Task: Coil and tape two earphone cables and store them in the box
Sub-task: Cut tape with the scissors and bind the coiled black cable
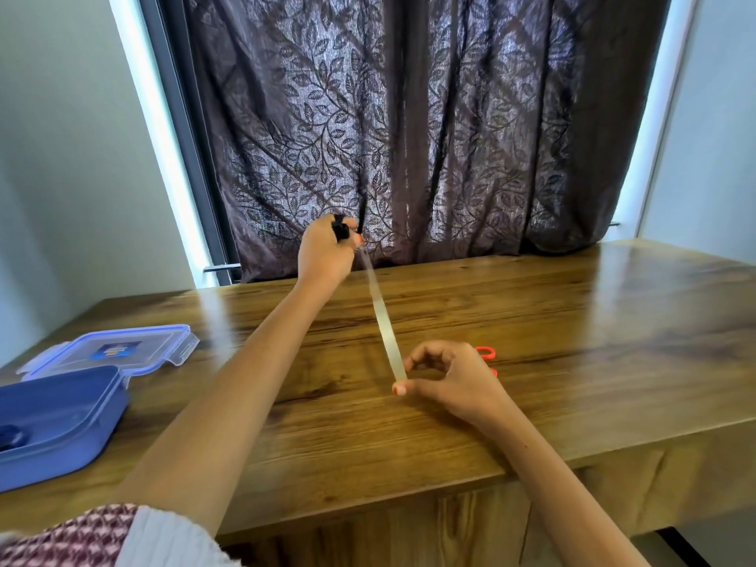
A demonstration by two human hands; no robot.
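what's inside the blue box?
The blue box is open, lid lying behind it. A dark object sits at its left edge, cut off by the frame. The near wall hides the rest.

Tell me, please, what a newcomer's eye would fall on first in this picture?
First, the strip of clear tape stretched taut above the middle of the wooden table, from the raised left hand, which grips something black, down to the right hand pinching its near end. Next, the open blue box at the table's left edge, its lid lying just behind it.
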